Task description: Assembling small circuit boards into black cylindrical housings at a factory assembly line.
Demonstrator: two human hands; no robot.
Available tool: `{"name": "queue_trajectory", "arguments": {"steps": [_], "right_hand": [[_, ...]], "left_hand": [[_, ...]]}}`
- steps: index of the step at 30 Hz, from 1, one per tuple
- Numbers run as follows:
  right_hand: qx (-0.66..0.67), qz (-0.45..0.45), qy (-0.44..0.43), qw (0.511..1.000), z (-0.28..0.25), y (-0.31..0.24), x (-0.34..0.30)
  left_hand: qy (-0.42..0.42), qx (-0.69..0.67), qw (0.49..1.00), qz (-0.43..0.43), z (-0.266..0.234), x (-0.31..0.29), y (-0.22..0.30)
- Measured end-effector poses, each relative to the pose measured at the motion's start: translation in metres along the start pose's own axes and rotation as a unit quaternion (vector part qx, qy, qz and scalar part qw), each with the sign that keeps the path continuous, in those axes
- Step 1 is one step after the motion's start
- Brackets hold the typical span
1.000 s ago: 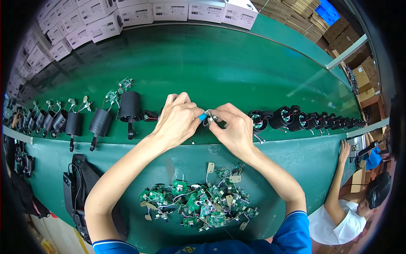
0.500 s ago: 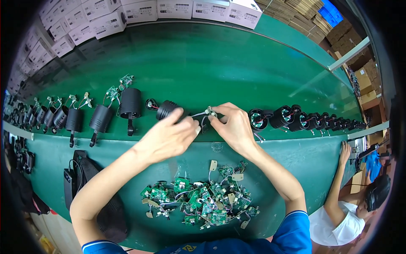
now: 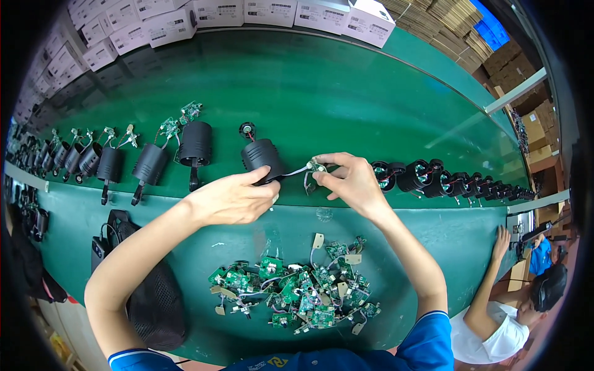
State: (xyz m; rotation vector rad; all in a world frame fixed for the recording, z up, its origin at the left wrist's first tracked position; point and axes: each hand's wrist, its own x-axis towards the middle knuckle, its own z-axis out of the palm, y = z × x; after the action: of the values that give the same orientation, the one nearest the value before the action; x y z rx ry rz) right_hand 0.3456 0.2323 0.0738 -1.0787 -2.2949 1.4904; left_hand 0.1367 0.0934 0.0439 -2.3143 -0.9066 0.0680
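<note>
A black ribbed cylindrical housing [image 3: 262, 157] stands slightly tilted on the green bench. My left hand [image 3: 235, 196] grips its lower end between thumb and curled fingers. From that end a light cable runs right to a small circuit board [image 3: 317, 166], which my right hand [image 3: 351, 184] pinches between thumb and fingertips. A small round black part [image 3: 247, 130] hangs off the housing's far end on red wires. In front of my hands lies a heap of green circuit boards [image 3: 303, 294] with cables and tan tabs.
Housings with boards attached [image 3: 150, 164] line the left, and open-ended housings with red wires [image 3: 416, 175] line the right. White boxes [image 3: 269, 12] stand along the back. A black mesh bag [image 3: 158, 309] lies at left. A co-worker [image 3: 495, 321] sits at far right.
The housing has swung more upright, its round wired part moving right and away from me. My left hand has closed on its lower end. My right hand still pinches the board, slightly farther right.
</note>
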Motion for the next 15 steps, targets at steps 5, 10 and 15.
{"name": "queue_trajectory", "arguments": {"steps": [5, 10, 15], "right_hand": [[0.079, 0.004, -0.033, 0.996, -0.002, 0.001, -0.001], [0.016, -0.043, 0.032, 0.998, 0.003, 0.008, -0.002], [-0.175, -0.16, 0.116, 0.964, 0.009, 0.012, -0.008]], "left_hand": [[-0.028, 0.002, 1.0, 0.006, 0.008, 0.001, 0.004], [0.066, -0.21, 0.952, -0.211, -0.002, 0.024, -0.001], [0.132, -0.328, 0.854, -0.381, 0.001, 0.055, -0.003]]}}
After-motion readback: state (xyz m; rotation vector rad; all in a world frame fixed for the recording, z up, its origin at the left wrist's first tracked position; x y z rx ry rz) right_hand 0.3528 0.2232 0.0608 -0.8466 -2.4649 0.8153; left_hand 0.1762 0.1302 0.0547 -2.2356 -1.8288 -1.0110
